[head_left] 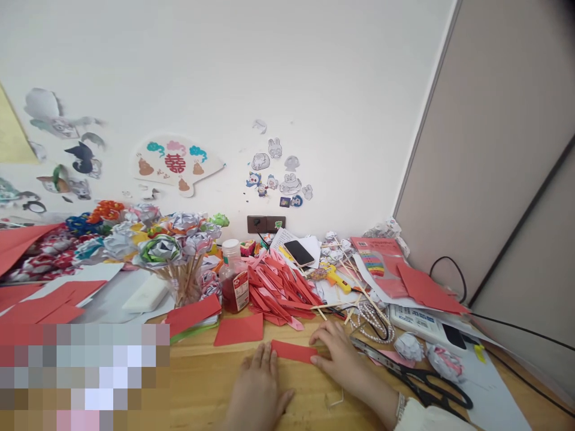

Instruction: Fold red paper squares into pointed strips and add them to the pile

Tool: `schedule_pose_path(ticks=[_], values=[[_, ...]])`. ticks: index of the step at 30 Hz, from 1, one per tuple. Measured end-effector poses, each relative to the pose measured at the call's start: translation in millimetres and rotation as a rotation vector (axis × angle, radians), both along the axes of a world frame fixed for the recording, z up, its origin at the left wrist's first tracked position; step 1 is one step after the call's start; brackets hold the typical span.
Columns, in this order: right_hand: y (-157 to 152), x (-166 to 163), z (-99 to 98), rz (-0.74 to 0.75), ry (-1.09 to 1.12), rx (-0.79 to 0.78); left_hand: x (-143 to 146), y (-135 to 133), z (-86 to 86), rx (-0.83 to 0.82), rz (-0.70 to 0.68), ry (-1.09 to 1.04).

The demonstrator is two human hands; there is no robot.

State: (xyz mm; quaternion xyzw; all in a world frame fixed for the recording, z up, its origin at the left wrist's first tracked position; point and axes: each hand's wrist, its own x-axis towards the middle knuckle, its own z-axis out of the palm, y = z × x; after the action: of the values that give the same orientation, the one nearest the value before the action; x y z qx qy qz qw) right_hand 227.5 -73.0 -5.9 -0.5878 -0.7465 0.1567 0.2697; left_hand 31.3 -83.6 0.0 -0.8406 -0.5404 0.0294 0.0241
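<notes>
A folded strip of red paper (294,351) lies on the wooden tabletop between my two hands. My left hand (259,383) rests with its fingers stretched out, the fingertips touching the strip's left end. At the right end, the curled fingers and thumb of my right hand (339,359) hold the strip's edge. Just behind my left hand is another red paper piece (239,329). Large black-handled scissors (417,377) lie to the right, beside my right forearm. Behind the strip is a heap of folded red and pink paper strips (278,287).
A glass bottle (233,281) stands by a bundle of wooden sticks (184,284). Paper flowers (162,245) crowd the back left. A phone (299,253), a yellow glue gun (338,279) and beads (372,323) lie at the back right. A blurred patch covers the lower left.
</notes>
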Motion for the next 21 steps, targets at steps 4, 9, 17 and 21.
schedule_pose_path(ticks=[4,9,17,21], values=[[-3,5,3.8,0.030,0.021,0.023,-5,8,7.0,0.051,-0.031,-0.028],[3,-6,-1.0,0.051,0.030,0.058,-7,33,-9.7,0.346,-0.226,-0.152],[8,-21,-6.9,0.100,0.105,0.087,-4,37,-19.5,0.433,-0.540,-0.404],[8,-15,-2.3,0.189,0.183,0.084,-7,36,-12.5,0.428,-0.660,-0.446]])
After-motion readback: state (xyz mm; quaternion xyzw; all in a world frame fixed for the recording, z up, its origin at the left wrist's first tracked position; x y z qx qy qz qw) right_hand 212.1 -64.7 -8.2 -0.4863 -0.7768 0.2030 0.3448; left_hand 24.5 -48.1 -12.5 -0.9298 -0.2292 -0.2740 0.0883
